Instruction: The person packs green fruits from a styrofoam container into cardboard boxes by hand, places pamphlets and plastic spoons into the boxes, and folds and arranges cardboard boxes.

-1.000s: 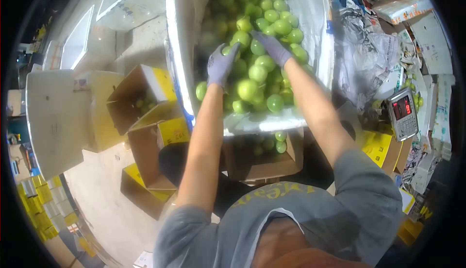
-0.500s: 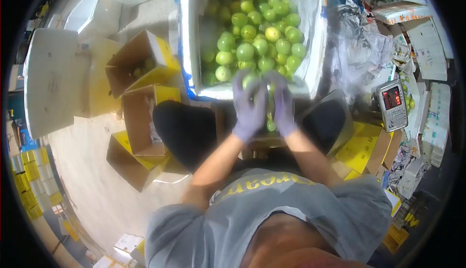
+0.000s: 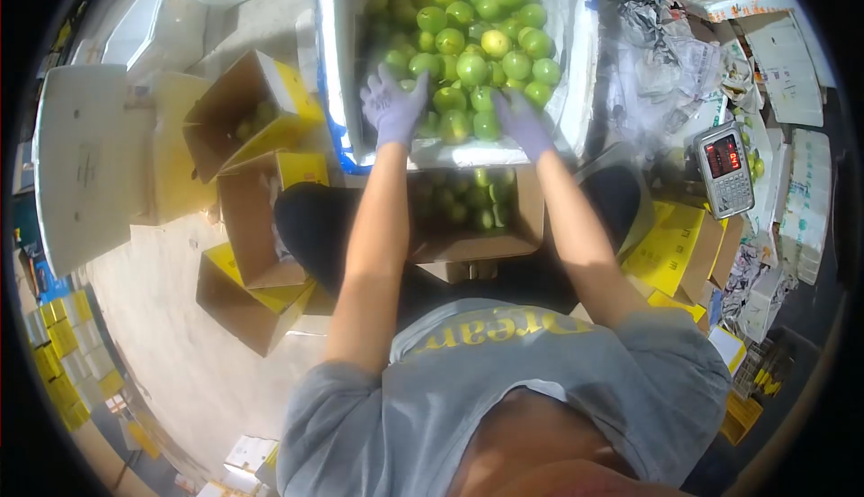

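Round green fruits (image 3: 472, 69), a few yellowish, fill a white foam box (image 3: 585, 56) with a pale lining. My left hand (image 3: 393, 108), in a light purple glove, is over the box's near left part, open with its fingers spread beside the fruits. At the near right, my right hand (image 3: 524, 124), gloved alike, reaches in with fingers stretched against the fruits; its fingertips are partly hidden. Below both hands, an open cardboard box (image 3: 481, 249) sits between my legs, with more green fruits in its shaded inside.
Open yellow and brown cartons (image 3: 261, 218) stand at the left, one with some fruits inside. A scale display (image 3: 724, 170) with red digits is at the right, near crumpled paper (image 3: 666, 74). More yellow cartons (image 3: 666, 249) lie by my right leg.
Both hands have moved forward from above the cardboard box into the foam box and spread apart. Fruits that were between them are released, and the cardboard box now shows.
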Action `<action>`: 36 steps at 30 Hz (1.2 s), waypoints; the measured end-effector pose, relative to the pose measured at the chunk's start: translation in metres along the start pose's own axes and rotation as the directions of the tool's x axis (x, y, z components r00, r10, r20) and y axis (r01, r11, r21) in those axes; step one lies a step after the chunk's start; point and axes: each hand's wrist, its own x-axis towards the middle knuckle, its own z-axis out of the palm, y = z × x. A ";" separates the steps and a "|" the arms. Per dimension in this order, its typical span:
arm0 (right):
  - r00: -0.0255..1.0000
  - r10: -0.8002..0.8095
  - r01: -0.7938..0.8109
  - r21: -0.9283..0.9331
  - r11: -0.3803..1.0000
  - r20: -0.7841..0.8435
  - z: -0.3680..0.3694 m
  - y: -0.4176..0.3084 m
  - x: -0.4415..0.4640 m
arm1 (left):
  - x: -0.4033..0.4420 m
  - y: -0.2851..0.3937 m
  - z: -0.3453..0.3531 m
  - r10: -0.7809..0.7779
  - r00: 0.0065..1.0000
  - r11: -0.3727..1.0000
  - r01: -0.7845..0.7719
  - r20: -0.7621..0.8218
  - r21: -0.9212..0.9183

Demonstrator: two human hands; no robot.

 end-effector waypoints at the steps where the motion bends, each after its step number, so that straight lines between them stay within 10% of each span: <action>1: 0.964 0.206 -0.228 0.121 0.966 0.171 -0.017 -0.034 0.003 | 0.008 0.000 0.005 0.025 1.000 0.999 -0.025 0.001 0.047; 8: 0.947 0.189 -0.289 0.433 0.854 0.260 0.013 -0.004 0.027 | 0.030 -0.009 -0.012 -0.022 0.991 0.959 0.057 0.129 -0.278; 11: 0.919 0.015 -0.375 0.862 0.342 0.394 0.005 -0.045 0.014 | 0.038 -0.026 -0.006 -0.210 0.940 0.918 0.284 0.269 -0.275; 14: 0.925 0.028 -0.338 0.784 0.522 0.380 0.010 -0.044 0.029 | 0.031 -0.025 -0.002 -0.083 0.993 0.939 0.106 0.083 -0.328; 19: 0.930 -0.192 -0.176 0.839 0.515 0.313 -0.023 -0.073 0.006 | 0.029 -0.043 0.019 -0.126 0.923 0.813 0.306 0.364 -0.496; 21: 0.768 -0.130 -0.598 0.775 0.201 0.627 -0.023 -0.080 0.005 | 0.019 -0.043 0.028 -0.156 0.933 0.792 0.315 0.326 -0.524; 25: 0.905 -0.202 -0.260 0.863 0.434 0.374 0.008 -0.070 0.009 | -0.018 -0.001 0.003 -0.039 0.957 0.925 0.143 0.288 -0.351; 27: 0.810 -0.212 -0.409 0.786 0.463 0.546 0.008 -0.056 0.009 | -0.039 0.018 -0.025 -0.029 0.951 0.892 0.164 0.307 -0.421; 28: 0.819 -0.044 -0.544 0.799 0.254 0.572 -0.030 -0.101 -0.037 | -0.048 0.013 -0.016 0.008 0.977 0.868 0.100 0.215 -0.486; 31: 0.937 -0.213 -0.026 0.667 0.745 0.275 -0.035 -0.073 -0.068 | -0.098 0.016 -0.029 0.179 0.984 0.846 -0.156 -0.004 -0.510; 34: 0.882 -0.451 0.268 0.647 0.714 0.133 -0.038 -0.059 -0.110 | -0.136 -0.003 -0.027 0.524 0.823 0.737 -0.567 -0.218 -0.369; 36: 0.787 -0.588 0.532 0.278 0.800 0.186 -0.046 -0.049 -0.123 | -0.152 0.006 -0.045 0.534 0.845 0.753 -0.466 0.018 -0.465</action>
